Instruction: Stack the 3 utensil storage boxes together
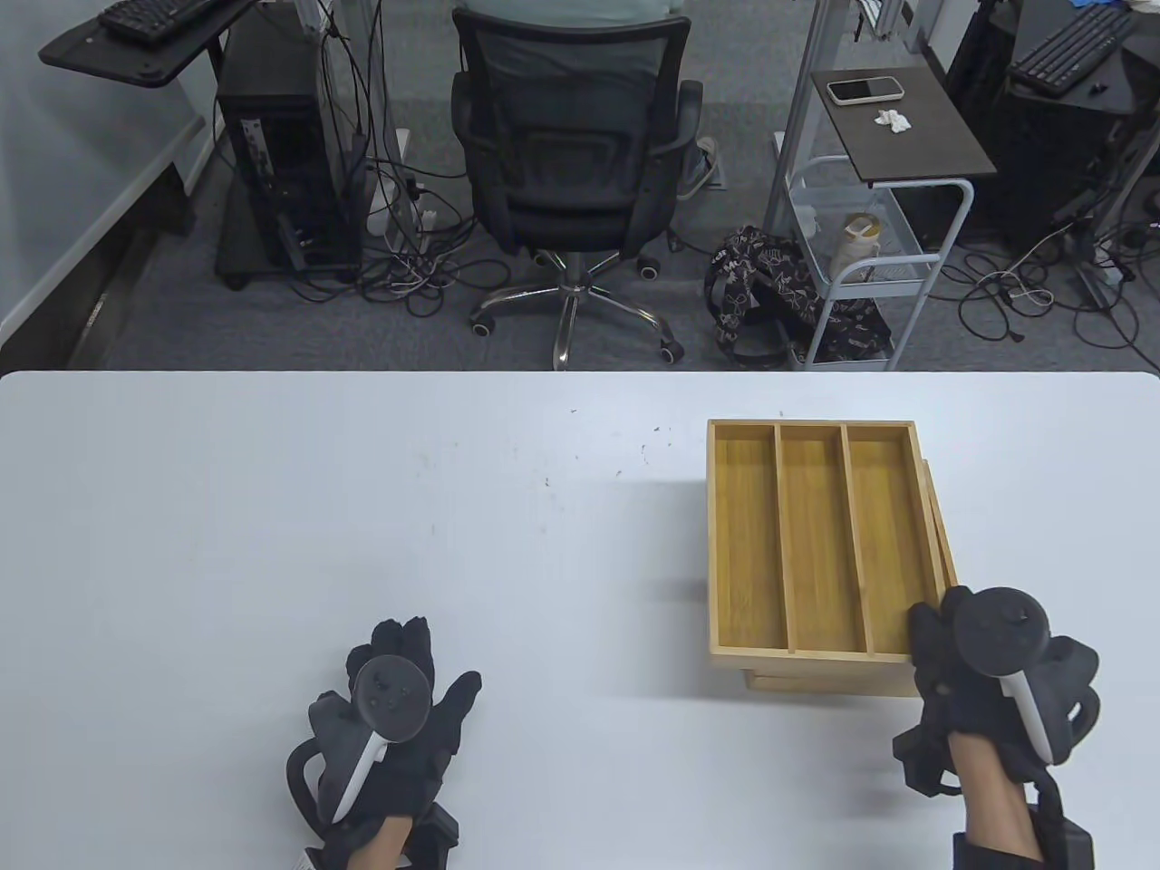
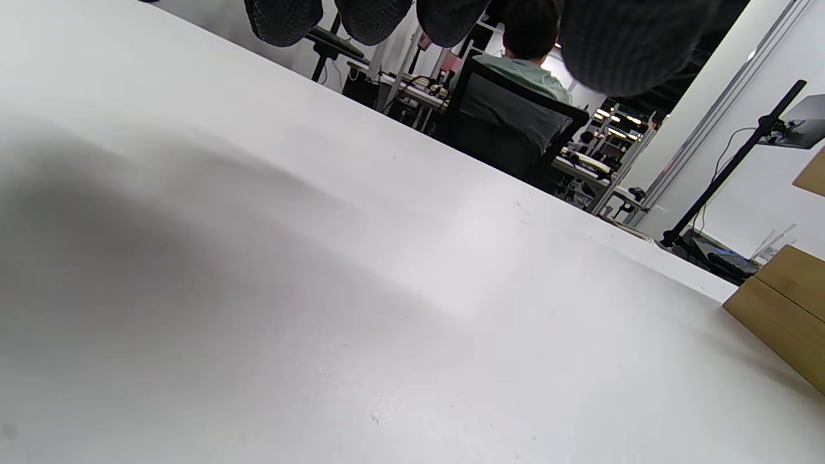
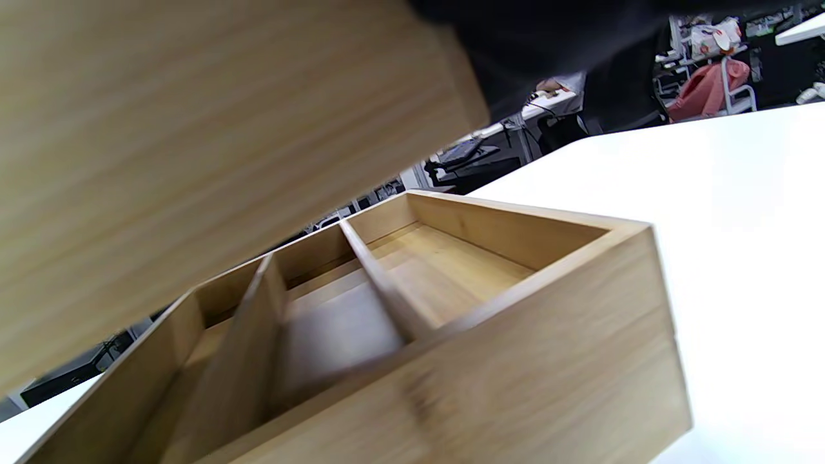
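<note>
Three bamboo utensil boxes stand at the table's right. My right hand (image 1: 933,630) grips the near right corner of the top box (image 1: 816,535), which has three long compartments. In the right wrist view its underside (image 3: 193,129) is raised and tilted above the box below (image 3: 451,361), with a gap between them. The lower boxes (image 1: 944,544) stick out past its right and near edges. My left hand (image 1: 412,657) rests flat on the table (image 1: 362,507), fingers spread, holding nothing, well left of the boxes. The box sides (image 2: 783,316) show at the left wrist view's right edge.
The white table stretches left and far of the boxes, with a few small dark specks (image 1: 648,449) near its middle. Beyond the far edge are an office chair (image 1: 571,154) and a wire cart (image 1: 861,254) on the floor.
</note>
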The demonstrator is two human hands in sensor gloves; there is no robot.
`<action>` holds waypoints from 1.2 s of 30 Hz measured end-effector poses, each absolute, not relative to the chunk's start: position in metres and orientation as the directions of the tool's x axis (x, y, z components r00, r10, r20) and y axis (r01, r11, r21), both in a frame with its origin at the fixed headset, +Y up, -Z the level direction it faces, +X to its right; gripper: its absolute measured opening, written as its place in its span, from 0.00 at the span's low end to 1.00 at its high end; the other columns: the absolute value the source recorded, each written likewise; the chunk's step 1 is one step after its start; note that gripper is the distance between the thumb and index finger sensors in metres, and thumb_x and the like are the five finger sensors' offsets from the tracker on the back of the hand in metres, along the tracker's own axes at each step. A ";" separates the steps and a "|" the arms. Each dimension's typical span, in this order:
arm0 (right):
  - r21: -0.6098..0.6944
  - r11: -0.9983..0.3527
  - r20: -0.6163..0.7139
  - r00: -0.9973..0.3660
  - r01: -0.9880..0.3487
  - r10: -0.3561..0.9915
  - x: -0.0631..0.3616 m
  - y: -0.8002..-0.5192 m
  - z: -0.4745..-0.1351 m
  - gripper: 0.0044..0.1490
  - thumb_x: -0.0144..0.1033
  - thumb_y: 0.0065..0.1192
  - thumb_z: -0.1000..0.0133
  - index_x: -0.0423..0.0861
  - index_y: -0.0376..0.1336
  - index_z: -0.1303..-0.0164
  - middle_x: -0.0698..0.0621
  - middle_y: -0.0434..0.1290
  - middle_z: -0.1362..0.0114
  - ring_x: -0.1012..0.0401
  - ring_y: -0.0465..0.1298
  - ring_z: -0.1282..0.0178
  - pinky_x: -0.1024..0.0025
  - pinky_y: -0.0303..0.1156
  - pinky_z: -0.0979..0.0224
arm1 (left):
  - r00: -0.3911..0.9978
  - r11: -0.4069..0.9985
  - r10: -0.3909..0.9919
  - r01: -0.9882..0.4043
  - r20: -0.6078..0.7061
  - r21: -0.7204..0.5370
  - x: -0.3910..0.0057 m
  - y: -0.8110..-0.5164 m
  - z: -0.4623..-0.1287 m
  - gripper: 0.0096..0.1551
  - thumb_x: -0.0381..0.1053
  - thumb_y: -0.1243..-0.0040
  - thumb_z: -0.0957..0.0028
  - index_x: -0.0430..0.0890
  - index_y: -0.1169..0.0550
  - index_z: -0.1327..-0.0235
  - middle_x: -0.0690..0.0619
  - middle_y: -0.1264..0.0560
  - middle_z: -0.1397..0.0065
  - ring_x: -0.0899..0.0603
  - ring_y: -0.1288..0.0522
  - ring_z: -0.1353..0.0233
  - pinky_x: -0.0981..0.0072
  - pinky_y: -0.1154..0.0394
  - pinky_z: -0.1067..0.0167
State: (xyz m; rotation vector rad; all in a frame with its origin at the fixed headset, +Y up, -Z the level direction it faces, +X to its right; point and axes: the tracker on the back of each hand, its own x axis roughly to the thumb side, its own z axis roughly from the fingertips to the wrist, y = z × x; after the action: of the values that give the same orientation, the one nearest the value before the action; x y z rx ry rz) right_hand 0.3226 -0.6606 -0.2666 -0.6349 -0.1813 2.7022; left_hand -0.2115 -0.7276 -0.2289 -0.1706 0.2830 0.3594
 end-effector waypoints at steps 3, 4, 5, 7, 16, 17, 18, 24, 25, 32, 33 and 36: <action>-0.181 -0.923 -0.435 -0.814 -0.340 0.385 0.341 -0.663 -0.273 0.26 0.43 0.65 0.38 0.37 0.69 0.39 0.38 0.79 0.60 0.59 0.75 0.80 0.63 0.77 0.77 | 0.896 0.920 0.321 -0.372 -0.306 -0.123 -0.212 -0.729 -0.230 0.50 0.79 0.51 0.46 0.66 0.49 0.13 0.57 0.51 0.06 0.40 0.46 0.07 0.30 0.47 0.20; -0.171 -0.921 -0.443 -0.807 -0.350 0.389 0.347 -0.664 -0.276 0.27 0.43 0.66 0.38 0.37 0.69 0.39 0.38 0.79 0.60 0.59 0.75 0.80 0.62 0.77 0.76 | 0.896 0.920 0.318 -0.370 -0.309 -0.127 -0.212 -0.729 -0.230 0.50 0.79 0.51 0.46 0.66 0.49 0.13 0.57 0.51 0.06 0.39 0.46 0.07 0.30 0.47 0.19; -0.163 -0.923 -0.446 -0.808 -0.349 0.384 0.349 -0.665 -0.277 0.26 0.43 0.66 0.38 0.38 0.69 0.39 0.38 0.79 0.59 0.59 0.75 0.80 0.62 0.77 0.76 | 0.897 0.921 0.317 -0.369 -0.309 -0.128 -0.212 -0.729 -0.230 0.50 0.79 0.51 0.46 0.66 0.49 0.13 0.57 0.51 0.06 0.40 0.46 0.07 0.30 0.47 0.19; -0.147 -0.933 -0.457 -0.814 -0.330 0.360 0.356 -0.666 -0.281 0.26 0.43 0.65 0.39 0.38 0.69 0.38 0.38 0.79 0.59 0.59 0.75 0.79 0.62 0.77 0.75 | 0.896 0.920 0.318 -0.371 -0.311 -0.129 -0.212 -0.728 -0.230 0.50 0.79 0.51 0.46 0.66 0.49 0.13 0.57 0.51 0.06 0.39 0.46 0.07 0.29 0.47 0.20; -0.126 -0.940 -0.501 -0.797 -0.318 0.337 0.368 -0.691 -0.290 0.26 0.44 0.67 0.39 0.40 0.69 0.38 0.38 0.80 0.57 0.58 0.76 0.78 0.61 0.78 0.74 | 0.895 0.918 0.308 -0.368 -0.322 -0.145 -0.213 -0.728 -0.231 0.49 0.79 0.51 0.46 0.65 0.49 0.13 0.56 0.51 0.06 0.39 0.45 0.07 0.31 0.47 0.19; -0.112 -0.946 -0.520 -0.794 -0.303 0.316 0.369 -0.695 -0.291 0.26 0.45 0.68 0.40 0.42 0.70 0.38 0.39 0.80 0.56 0.57 0.77 0.78 0.61 0.79 0.73 | 0.894 0.918 0.308 -0.369 -0.324 -0.146 -0.213 -0.729 -0.231 0.49 0.78 0.51 0.46 0.65 0.49 0.13 0.57 0.51 0.06 0.39 0.45 0.07 0.31 0.47 0.19; -0.101 -0.952 -0.538 -0.789 -0.289 0.297 0.370 -0.696 -0.290 0.26 0.46 0.68 0.40 0.43 0.70 0.38 0.40 0.81 0.56 0.57 0.78 0.77 0.61 0.80 0.73 | 0.894 0.917 0.308 -0.370 -0.325 -0.147 -0.213 -0.729 -0.231 0.49 0.78 0.51 0.46 0.65 0.49 0.13 0.56 0.51 0.06 0.39 0.45 0.07 0.32 0.47 0.19; -0.151 -0.974 -0.550 -0.805 -0.167 0.223 0.362 -0.683 -0.281 0.38 0.60 0.59 0.40 0.45 0.65 0.29 0.38 0.79 0.39 0.51 0.80 0.65 0.54 0.80 0.62 | 0.892 0.916 0.310 -0.373 -0.328 -0.149 -0.213 -0.728 -0.231 0.49 0.79 0.51 0.46 0.65 0.49 0.13 0.56 0.52 0.06 0.39 0.46 0.07 0.32 0.47 0.18; -0.183 -0.969 -0.543 -0.805 -0.164 0.239 0.360 -0.678 -0.279 0.40 0.62 0.58 0.40 0.45 0.64 0.27 0.36 0.77 0.35 0.47 0.80 0.61 0.50 0.80 0.58 | 0.893 0.915 0.311 -0.374 -0.326 -0.149 -0.212 -0.728 -0.231 0.49 0.79 0.51 0.46 0.65 0.49 0.13 0.56 0.52 0.06 0.39 0.46 0.07 0.32 0.47 0.18; -0.344 -0.922 -0.380 -0.871 -0.179 0.311 0.301 -0.640 -0.258 0.46 0.66 0.55 0.39 0.46 0.57 0.19 0.33 0.64 0.17 0.33 0.70 0.31 0.29 0.69 0.35 | 0.883 0.901 0.356 -0.411 -0.307 -0.137 -0.210 -0.721 -0.228 0.49 0.78 0.51 0.45 0.65 0.50 0.13 0.56 0.52 0.06 0.39 0.46 0.07 0.32 0.47 0.19; -0.348 -0.917 -0.354 -0.878 -0.195 0.321 0.292 -0.638 -0.255 0.47 0.67 0.54 0.39 0.47 0.56 0.18 0.32 0.61 0.16 0.32 0.68 0.29 0.27 0.67 0.34 | 0.883 0.902 0.359 -0.412 -0.301 -0.132 -0.210 -0.720 -0.227 0.49 0.78 0.51 0.45 0.65 0.50 0.13 0.56 0.52 0.07 0.39 0.46 0.07 0.32 0.47 0.19; -0.375 -0.888 -0.228 -0.902 -0.267 0.368 0.247 -0.633 -0.245 0.50 0.69 0.52 0.39 0.48 0.50 0.15 0.30 0.52 0.11 0.29 0.59 0.21 0.21 0.61 0.32 | 0.887 0.902 0.371 -0.414 -0.275 -0.118 -0.206 -0.715 -0.222 0.49 0.78 0.51 0.45 0.65 0.49 0.13 0.56 0.51 0.07 0.39 0.46 0.07 0.31 0.46 0.19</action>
State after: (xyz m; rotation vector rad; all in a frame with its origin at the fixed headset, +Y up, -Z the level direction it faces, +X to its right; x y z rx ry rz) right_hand 0.2474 -0.6325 -0.2450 -0.4214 -0.4831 2.7351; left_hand -0.2061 -0.7148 -0.2221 -0.1761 0.2506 0.4103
